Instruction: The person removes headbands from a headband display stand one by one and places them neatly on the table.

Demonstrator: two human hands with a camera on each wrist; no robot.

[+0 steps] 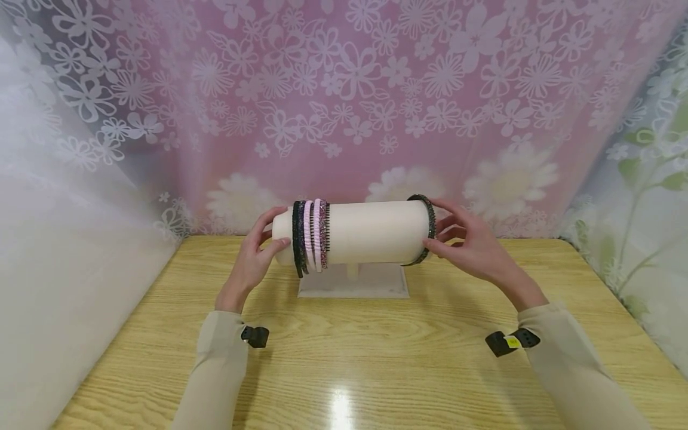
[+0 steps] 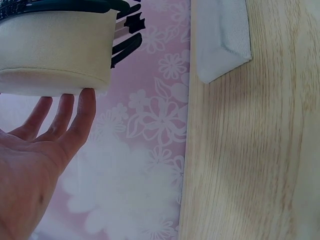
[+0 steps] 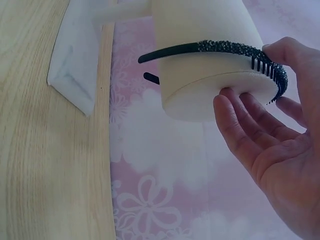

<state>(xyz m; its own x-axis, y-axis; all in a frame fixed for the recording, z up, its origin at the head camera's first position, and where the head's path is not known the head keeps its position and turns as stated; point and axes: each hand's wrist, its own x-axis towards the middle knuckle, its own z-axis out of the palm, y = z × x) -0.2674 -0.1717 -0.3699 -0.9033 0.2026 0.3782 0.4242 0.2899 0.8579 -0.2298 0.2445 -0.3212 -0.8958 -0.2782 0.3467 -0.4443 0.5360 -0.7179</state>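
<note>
A cream padded headband display roll (image 1: 376, 230) stands on a T-shaped stand with a pale base (image 1: 352, 283). On its left part sit several headbands: black, dark glittery, pale pink (image 1: 308, 233) and pink glittery with comb teeth. My left hand (image 1: 252, 257) rests its thumb and fairly straight fingertips against the roll's left end. At the right end hangs a dark beaded headband (image 3: 227, 47) with comb teeth, around the roll. My right hand (image 1: 470, 245) pinches this headband, thumb on its near side in the right wrist view, some fingertips against the roll's end face.
The stand is on a light wood-grain table (image 1: 322, 352). Behind it hangs a pink floral curtain (image 1: 333, 119), with white fabric at the left and a leafy one at the right. Each wrist wears a black strapped device (image 1: 505, 343).
</note>
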